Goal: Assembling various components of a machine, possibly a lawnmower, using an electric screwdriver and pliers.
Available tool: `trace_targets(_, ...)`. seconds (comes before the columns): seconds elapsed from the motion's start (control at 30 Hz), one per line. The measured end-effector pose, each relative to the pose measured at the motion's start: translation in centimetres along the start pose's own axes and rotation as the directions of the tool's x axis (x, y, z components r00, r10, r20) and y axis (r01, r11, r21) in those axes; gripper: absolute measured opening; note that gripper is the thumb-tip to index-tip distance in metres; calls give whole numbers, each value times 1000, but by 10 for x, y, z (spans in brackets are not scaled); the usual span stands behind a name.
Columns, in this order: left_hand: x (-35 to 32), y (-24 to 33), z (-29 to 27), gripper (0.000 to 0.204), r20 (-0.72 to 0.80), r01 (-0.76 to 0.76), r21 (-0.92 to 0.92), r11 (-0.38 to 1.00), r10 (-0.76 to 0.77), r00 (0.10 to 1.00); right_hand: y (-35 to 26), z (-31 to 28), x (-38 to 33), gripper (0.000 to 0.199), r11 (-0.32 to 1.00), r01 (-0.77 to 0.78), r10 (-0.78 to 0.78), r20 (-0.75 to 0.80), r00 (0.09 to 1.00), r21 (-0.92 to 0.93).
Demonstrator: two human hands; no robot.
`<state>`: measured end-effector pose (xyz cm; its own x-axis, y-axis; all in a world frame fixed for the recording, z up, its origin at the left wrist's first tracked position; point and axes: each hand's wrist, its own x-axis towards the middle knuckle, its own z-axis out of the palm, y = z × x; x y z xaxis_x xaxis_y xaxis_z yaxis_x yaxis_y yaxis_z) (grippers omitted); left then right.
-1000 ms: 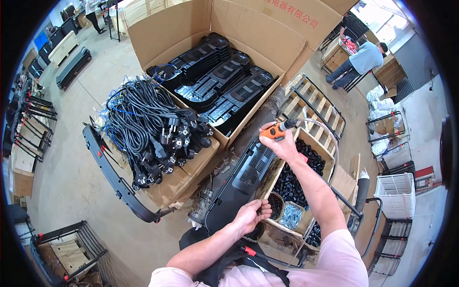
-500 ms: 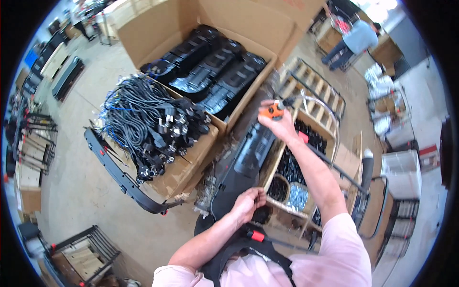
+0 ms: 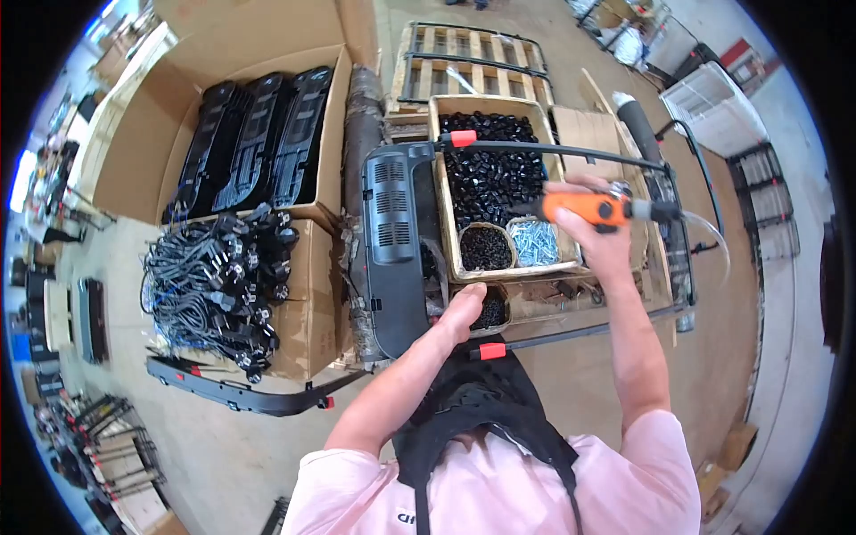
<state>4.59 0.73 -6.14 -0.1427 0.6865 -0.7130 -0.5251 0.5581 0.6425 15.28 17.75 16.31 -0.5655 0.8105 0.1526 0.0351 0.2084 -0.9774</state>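
Note:
My right hand (image 3: 596, 227) is wrapped round an orange air screwdriver (image 3: 571, 209) with a clear hose at its rear. The tool is held above the right side of a wooden bin (image 3: 437, 201) full of black plastic parts (image 3: 490, 160). My left hand (image 3: 464, 310) is closed beside the lower part of a long black vented plastic panel (image 3: 392, 259); whatever its fingers hold is hidden. Next to that hand is a tub of small black pieces (image 3: 492, 310). A black tube frame (image 3: 571, 333) with red end pieces (image 3: 489, 351) spans the bin area.
Inside the bin sit a round tub of dark screws (image 3: 486, 248) and a container of silvery screws (image 3: 535, 242). To the left, bundled black power cords (image 3: 209, 285) lie on a cardboard box (image 3: 308, 308). Behind them a large carton (image 3: 143, 169) holds black panels. A wooden pallet (image 3: 473, 53) lies beyond.
My view has turned to the right. My right hand has brought the screwdriver back from the panel's far end to over the bin, its tip now pointing left. The left hand stays near the panel.

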Motion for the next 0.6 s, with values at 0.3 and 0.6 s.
trace_targets(0.3,-102,23,-28,36,154,-348,162,923,324,933,1,-113,-118,53,999,2,-15,-345,939,-40)
trace_targets(0.6,-290,-232,-180,46,-941,28,232,972,217,258,65,-151,-93,55,976,-49,113,-299,948,212)
